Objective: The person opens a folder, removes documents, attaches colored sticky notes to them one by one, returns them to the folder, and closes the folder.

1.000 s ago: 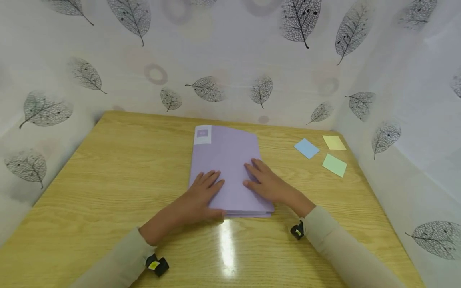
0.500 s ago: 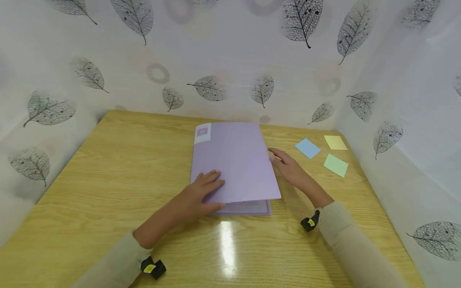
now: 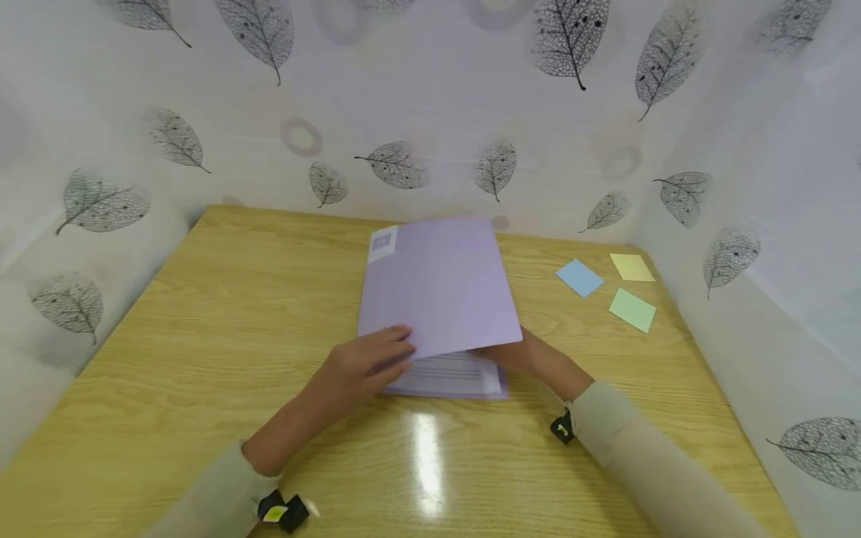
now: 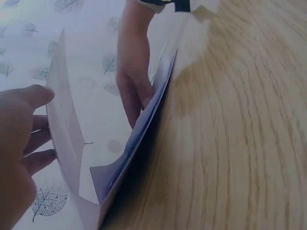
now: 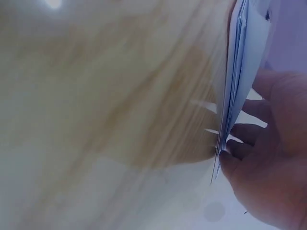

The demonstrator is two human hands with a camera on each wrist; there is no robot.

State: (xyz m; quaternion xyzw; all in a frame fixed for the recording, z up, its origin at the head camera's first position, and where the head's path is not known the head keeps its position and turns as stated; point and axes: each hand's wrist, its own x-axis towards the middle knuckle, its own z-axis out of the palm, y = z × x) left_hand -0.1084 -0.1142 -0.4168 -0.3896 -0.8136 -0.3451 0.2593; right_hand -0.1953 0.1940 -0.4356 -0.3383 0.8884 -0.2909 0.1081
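Mid-bench, the purple folder (image 3: 437,299) has its cover lifted. The right hand (image 3: 521,355) has its fingers under the cover's right edge, curled round it; the left hand (image 3: 366,362) rests with relaxed fingers by the spine corner. A good lift keeps that corner pinned. Only the left wrist view shows the gap beneath the cover; the head view shows the sticky notes (image 3: 608,288) toward the far right corner.
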